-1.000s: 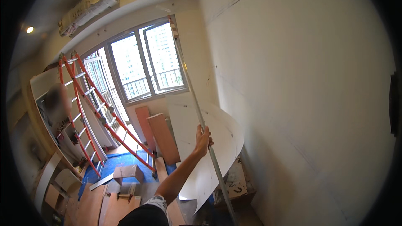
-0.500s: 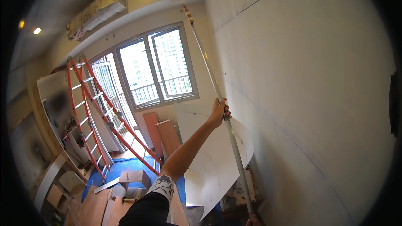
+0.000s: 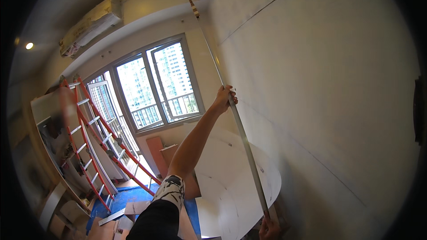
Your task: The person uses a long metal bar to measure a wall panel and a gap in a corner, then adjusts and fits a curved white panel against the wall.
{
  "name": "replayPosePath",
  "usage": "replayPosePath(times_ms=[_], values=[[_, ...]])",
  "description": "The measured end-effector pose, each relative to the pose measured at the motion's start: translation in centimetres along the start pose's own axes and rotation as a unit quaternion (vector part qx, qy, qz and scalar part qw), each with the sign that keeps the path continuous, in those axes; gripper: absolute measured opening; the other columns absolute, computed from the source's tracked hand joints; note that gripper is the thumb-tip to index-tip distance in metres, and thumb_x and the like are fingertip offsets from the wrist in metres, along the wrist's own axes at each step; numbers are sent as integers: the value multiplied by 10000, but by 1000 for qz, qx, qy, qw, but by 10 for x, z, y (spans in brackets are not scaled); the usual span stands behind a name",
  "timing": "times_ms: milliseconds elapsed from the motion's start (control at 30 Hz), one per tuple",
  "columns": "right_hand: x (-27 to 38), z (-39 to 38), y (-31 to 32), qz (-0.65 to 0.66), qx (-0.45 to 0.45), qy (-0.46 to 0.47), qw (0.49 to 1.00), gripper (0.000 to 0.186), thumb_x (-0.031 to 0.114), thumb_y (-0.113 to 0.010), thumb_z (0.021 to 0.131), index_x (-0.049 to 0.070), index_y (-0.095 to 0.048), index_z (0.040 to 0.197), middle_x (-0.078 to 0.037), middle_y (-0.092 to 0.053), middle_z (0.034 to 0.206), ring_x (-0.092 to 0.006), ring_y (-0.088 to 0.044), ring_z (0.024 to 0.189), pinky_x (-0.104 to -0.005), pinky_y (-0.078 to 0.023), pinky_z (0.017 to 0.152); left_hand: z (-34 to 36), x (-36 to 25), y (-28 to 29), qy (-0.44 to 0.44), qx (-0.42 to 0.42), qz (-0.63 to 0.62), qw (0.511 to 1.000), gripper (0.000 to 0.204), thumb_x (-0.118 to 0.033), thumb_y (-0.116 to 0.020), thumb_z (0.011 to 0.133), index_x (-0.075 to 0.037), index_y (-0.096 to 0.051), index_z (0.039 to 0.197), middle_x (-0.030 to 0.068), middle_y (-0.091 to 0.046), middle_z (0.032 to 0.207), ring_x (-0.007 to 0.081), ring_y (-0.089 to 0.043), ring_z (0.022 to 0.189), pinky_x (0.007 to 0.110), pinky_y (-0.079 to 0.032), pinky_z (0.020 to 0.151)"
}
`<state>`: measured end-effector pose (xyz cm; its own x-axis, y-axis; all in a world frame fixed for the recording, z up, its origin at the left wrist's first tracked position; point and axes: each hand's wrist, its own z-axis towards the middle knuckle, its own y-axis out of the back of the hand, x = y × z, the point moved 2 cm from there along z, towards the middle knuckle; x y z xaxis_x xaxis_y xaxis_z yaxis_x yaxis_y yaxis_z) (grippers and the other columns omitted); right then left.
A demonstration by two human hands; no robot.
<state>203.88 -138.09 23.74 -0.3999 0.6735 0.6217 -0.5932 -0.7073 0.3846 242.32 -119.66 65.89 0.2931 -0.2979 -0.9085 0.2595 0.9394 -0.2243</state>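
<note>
A long grey metal pole (image 3: 246,146) slants up from the lower right toward the far corner of the room. My left hand (image 3: 226,98), arm stretched out, is closed around it about midway. Low in the picture, my right hand (image 3: 269,230) grips the pole's bottom end, partly cut off by the lower edge. At the pole's top is a narrow brush-like head (image 3: 194,9) with a pointed tip and light and dark bands. That tip is close to the edge beneath the ceiling; I cannot tell whether it touches.
On the right rises a large pale wall (image 3: 320,84) with dark seam lines. A big white curved sheet (image 3: 231,182) leans below the pole. To the left stands an orange stepladder (image 3: 95,126) on blue floor covering (image 3: 129,194), near boards and a cardboard box (image 3: 137,207). Behind is a window (image 3: 155,84).
Both hands have risen slightly with the pole, my right hand coming further into view. The view has also shifted, moving the ladder and window leftward and lower.
</note>
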Motion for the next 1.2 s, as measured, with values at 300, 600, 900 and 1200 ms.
replayPosePath(times_ms=[300, 600, 900, 1200], values=[[27, 70, 31, -54, 38, -76, 995, 224, 196, -612, 949, 19, -716, 1038, -218, -664, 841, -396, -633, 699, -463, -493, 584, 19, 17, 9, 6, 21, 162, 986, 485, -470, -477, 1015, -41, -423, 1234, 183, -592, 1023, 300, -659, 900, 405, -580, 745], [123, 302, 66, -60, 67, 17, 996, 432, 99, -563, 937, 73, -548, 1368, -256, -557, 646, -385, -604, 572, -451, -473, 549, -45, -57, -2, -198, -71, 327, 921, 717, -418, -569, 975, -66, -252, 1512, 216, -411, 1446, 319, -567, 1194, 427, -496, 953], [164, 402, 75, -83, 48, 46, 994, 396, 154, -521, 967, 96, -565, 1357, -233, -658, 744, -399, -670, 728, -475, -556, 731, -112, -80, 9, -225, -95, 354, 903, 651, -361, -593, 974, -86, -320, 1497, 213, -410, 1442, 348, -546, 1211, 416, -500, 937], [191, 410, 132, -102, 15, 91, 990, 393, 166, -523, 964, 57, -569, 1339, -236, -681, 803, -396, -678, 758, -470, -576, 712, -171, -80, -19, -219, -121, 358, 899, 608, -311, -598, 970, -69, -352, 1470, 209, -414, 1390, 304, -577, 1186, 403, -514, 925]])
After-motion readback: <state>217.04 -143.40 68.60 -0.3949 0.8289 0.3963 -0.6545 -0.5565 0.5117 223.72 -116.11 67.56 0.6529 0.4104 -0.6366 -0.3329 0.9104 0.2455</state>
